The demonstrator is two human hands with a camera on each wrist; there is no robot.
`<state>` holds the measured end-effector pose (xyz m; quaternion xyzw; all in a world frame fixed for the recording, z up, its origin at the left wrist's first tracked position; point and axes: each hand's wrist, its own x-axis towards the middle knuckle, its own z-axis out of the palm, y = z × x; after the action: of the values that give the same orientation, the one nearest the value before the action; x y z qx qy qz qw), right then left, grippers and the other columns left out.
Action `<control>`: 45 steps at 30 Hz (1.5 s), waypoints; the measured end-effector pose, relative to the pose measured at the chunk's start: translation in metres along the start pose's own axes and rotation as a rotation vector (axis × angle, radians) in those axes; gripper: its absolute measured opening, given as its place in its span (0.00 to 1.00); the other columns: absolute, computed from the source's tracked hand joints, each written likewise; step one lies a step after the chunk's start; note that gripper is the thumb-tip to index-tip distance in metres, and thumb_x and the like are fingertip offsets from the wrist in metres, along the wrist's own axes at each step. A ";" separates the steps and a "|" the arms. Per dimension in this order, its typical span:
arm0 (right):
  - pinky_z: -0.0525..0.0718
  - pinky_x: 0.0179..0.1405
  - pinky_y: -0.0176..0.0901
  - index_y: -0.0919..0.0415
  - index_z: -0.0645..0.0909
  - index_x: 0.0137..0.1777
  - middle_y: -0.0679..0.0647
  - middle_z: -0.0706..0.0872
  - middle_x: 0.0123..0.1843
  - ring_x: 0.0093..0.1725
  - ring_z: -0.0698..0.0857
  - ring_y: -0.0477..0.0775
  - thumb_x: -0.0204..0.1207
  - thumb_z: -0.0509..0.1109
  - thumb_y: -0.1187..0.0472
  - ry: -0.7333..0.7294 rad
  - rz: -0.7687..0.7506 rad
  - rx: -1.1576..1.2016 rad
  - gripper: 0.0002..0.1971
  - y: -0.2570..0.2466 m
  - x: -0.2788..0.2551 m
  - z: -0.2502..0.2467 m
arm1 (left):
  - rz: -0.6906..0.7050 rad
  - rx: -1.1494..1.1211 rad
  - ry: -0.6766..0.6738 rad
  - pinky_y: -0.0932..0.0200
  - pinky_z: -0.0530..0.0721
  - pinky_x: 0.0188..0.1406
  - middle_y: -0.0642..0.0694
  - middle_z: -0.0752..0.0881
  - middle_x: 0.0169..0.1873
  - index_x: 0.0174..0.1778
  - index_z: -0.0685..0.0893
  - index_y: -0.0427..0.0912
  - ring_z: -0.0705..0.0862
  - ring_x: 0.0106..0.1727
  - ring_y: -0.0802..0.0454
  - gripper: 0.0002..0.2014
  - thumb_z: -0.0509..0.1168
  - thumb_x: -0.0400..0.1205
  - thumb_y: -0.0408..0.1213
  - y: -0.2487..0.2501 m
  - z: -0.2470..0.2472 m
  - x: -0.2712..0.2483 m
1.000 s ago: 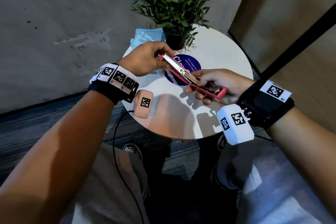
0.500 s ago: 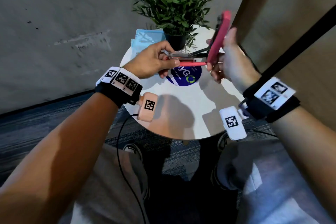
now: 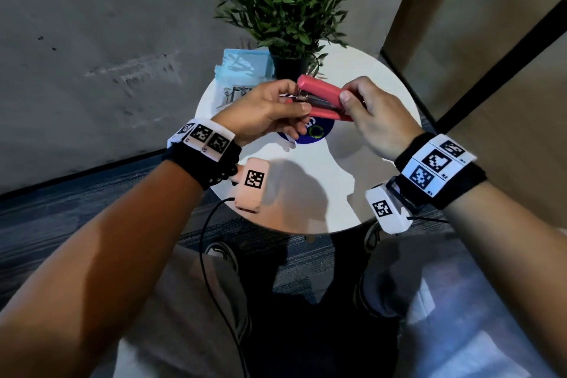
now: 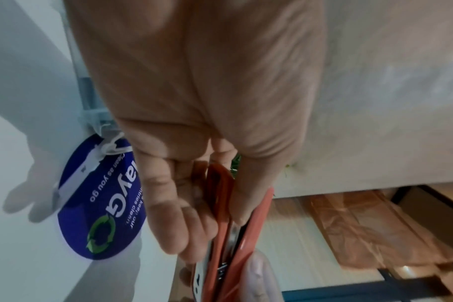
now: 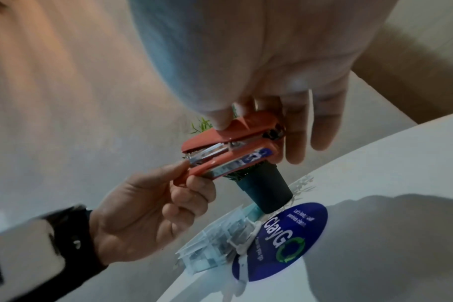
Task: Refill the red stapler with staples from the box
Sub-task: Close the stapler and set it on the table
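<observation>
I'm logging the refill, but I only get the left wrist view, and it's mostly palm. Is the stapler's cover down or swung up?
Observer: Down. On the stapler it's almost shut over the metal magazine, with a narrow gap at the front.
Operator: What's the right hand doing?
Observer: The right hand grips the hinge end, thumb on the cover.
Operator: Where's the box?
Observer: The box is on the table, beside the plant pot.

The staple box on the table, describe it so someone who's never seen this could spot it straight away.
Find the round white table. At its far edge stands a potted plant; directly left of its black pot lies the staple box. It is the only pale blue, see-through plastic case there, with loose metal staples beside it.
</observation>
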<state>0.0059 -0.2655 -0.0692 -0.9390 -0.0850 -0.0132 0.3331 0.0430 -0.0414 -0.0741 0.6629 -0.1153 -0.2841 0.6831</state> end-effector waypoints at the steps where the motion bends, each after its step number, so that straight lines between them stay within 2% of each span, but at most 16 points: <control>1: 0.64 0.40 0.40 0.62 0.76 0.67 0.54 0.82 0.49 0.47 0.79 0.56 0.88 0.57 0.50 0.019 -0.002 0.013 0.18 -0.002 0.000 -0.001 | -0.012 -0.052 -0.008 0.57 0.89 0.36 0.40 0.88 0.37 0.63 0.76 0.35 0.89 0.34 0.48 0.15 0.67 0.82 0.28 0.001 0.000 -0.001; 3: 0.66 0.41 0.39 0.59 0.78 0.68 0.53 0.84 0.46 0.45 0.79 0.55 0.87 0.60 0.48 0.066 -0.037 0.034 0.18 -0.006 -0.001 -0.005 | -0.021 -0.133 -0.012 0.59 0.90 0.35 0.38 0.87 0.38 0.62 0.75 0.34 0.90 0.34 0.48 0.11 0.63 0.84 0.27 0.001 0.001 -0.001; 6: 0.70 0.36 0.35 0.59 0.83 0.52 0.48 0.82 0.38 0.38 0.79 0.49 0.84 0.63 0.45 0.069 -0.057 0.117 0.16 -0.009 -0.001 -0.007 | -0.015 -0.180 -0.002 0.58 0.88 0.33 0.36 0.85 0.37 0.61 0.76 0.33 0.88 0.33 0.47 0.11 0.59 0.83 0.26 0.001 0.003 0.001; 9: 0.71 0.36 0.37 0.67 0.80 0.43 0.51 0.78 0.33 0.33 0.75 0.48 0.82 0.65 0.42 -0.022 0.131 0.458 0.24 -0.011 0.004 -0.001 | -0.008 -0.130 0.017 0.57 0.87 0.31 0.36 0.84 0.35 0.57 0.77 0.35 0.86 0.31 0.46 0.07 0.58 0.85 0.25 -0.001 0.008 0.003; 11: 0.76 0.41 0.45 0.63 0.84 0.42 0.55 0.84 0.36 0.36 0.81 0.53 0.81 0.67 0.43 -0.116 0.258 0.692 0.21 -0.012 0.005 0.001 | 0.002 -0.098 0.029 0.58 0.85 0.29 0.37 0.84 0.33 0.53 0.76 0.39 0.85 0.29 0.47 0.05 0.58 0.86 0.25 -0.002 0.012 0.003; 13: 0.83 0.46 0.46 0.58 0.87 0.47 0.55 0.90 0.42 0.40 0.87 0.52 0.83 0.66 0.49 -0.204 0.329 0.831 0.14 -0.013 0.005 0.000 | 0.008 -0.052 0.032 0.58 0.84 0.28 0.36 0.84 0.33 0.52 0.75 0.40 0.86 0.27 0.47 0.05 0.58 0.87 0.26 -0.003 0.015 0.004; 16: 0.83 0.60 0.50 0.65 0.86 0.60 0.63 0.90 0.56 0.51 0.88 0.56 0.80 0.67 0.49 -0.300 0.366 0.908 0.20 -0.011 0.003 -0.004 | 0.007 -0.026 0.014 0.57 0.85 0.28 0.32 0.84 0.36 0.53 0.75 0.40 0.86 0.27 0.46 0.05 0.62 0.83 0.29 -0.001 0.017 0.003; 19: 0.87 0.51 0.43 0.74 0.80 0.68 0.64 0.89 0.56 0.50 0.89 0.55 0.76 0.67 0.51 -0.412 0.391 1.001 0.28 -0.013 0.001 -0.006 | -0.004 -0.030 0.002 0.55 0.85 0.29 0.31 0.84 0.36 0.53 0.76 0.39 0.86 0.27 0.44 0.06 0.63 0.81 0.31 0.000 0.018 0.003; 21: 0.88 0.47 0.40 0.75 0.78 0.69 0.63 0.88 0.55 0.49 0.88 0.54 0.79 0.64 0.52 -0.469 0.415 1.049 0.27 -0.015 0.000 -0.007 | -0.015 -0.038 -0.006 0.54 0.85 0.29 0.31 0.84 0.36 0.52 0.77 0.39 0.86 0.27 0.44 0.07 0.64 0.80 0.31 0.001 0.018 0.002; 25: 0.87 0.40 0.37 0.69 0.81 0.57 0.56 0.93 0.42 0.40 0.91 0.48 0.88 0.52 0.57 -0.540 0.437 1.123 0.18 -0.018 -0.003 -0.009 | -0.027 -0.051 -0.031 0.52 0.86 0.31 0.30 0.83 0.39 0.52 0.79 0.40 0.86 0.29 0.43 0.06 0.64 0.80 0.33 0.003 0.017 0.000; 31: 0.88 0.37 0.39 0.66 0.82 0.58 0.54 0.92 0.39 0.36 0.90 0.48 0.88 0.54 0.56 -0.519 0.445 1.161 0.18 -0.019 -0.004 -0.006 | -0.037 -0.050 -0.036 0.53 0.86 0.32 0.31 0.84 0.39 0.51 0.80 0.40 0.86 0.30 0.41 0.05 0.64 0.81 0.33 0.003 0.016 0.000; 34: 0.86 0.37 0.43 0.60 0.82 0.59 0.55 0.90 0.45 0.39 0.88 0.50 0.85 0.58 0.49 -0.468 0.410 1.080 0.17 -0.019 -0.002 -0.005 | -0.041 -0.068 -0.026 0.54 0.87 0.32 0.30 0.85 0.39 0.53 0.79 0.39 0.86 0.30 0.42 0.06 0.64 0.80 0.33 0.002 0.013 0.000; 36: 0.84 0.32 0.42 0.57 0.82 0.55 0.55 0.89 0.43 0.37 0.87 0.51 0.82 0.64 0.49 -0.383 0.365 0.984 0.13 -0.018 0.000 -0.003 | -0.038 -0.061 -0.016 0.53 0.87 0.33 0.30 0.86 0.39 0.53 0.79 0.39 0.87 0.31 0.42 0.07 0.64 0.80 0.33 0.002 0.013 -0.001; 39: 0.84 0.25 0.40 0.56 0.81 0.48 0.52 0.88 0.37 0.29 0.85 0.47 0.82 0.70 0.57 -0.204 0.310 0.864 0.04 -0.013 0.002 0.002 | -0.039 -0.068 -0.021 0.52 0.87 0.35 0.29 0.86 0.40 0.54 0.78 0.39 0.87 0.32 0.40 0.06 0.62 0.83 0.35 0.001 0.014 -0.001; 42: 0.82 0.41 0.35 0.57 0.84 0.49 0.51 0.87 0.42 0.37 0.84 0.44 0.79 0.73 0.59 -0.173 0.208 0.730 0.02 -0.005 0.004 0.005 | -0.044 -0.042 -0.005 0.54 0.88 0.34 0.25 0.86 0.43 0.59 0.78 0.36 0.88 0.33 0.40 0.15 0.60 0.87 0.46 0.001 0.019 0.000; 45: 0.78 0.49 0.37 0.66 0.83 0.54 0.55 0.87 0.48 0.43 0.82 0.45 0.77 0.76 0.57 -0.170 0.122 0.563 0.13 -0.002 0.002 0.008 | -0.037 0.040 0.050 0.54 0.87 0.33 0.27 0.86 0.42 0.58 0.78 0.36 0.87 0.32 0.41 0.17 0.61 0.87 0.48 -0.001 0.024 0.002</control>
<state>0.0074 -0.2589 -0.0739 -0.8108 -0.0562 0.1095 0.5722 0.0314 -0.0631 -0.0737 0.6851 -0.0916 -0.2779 0.6670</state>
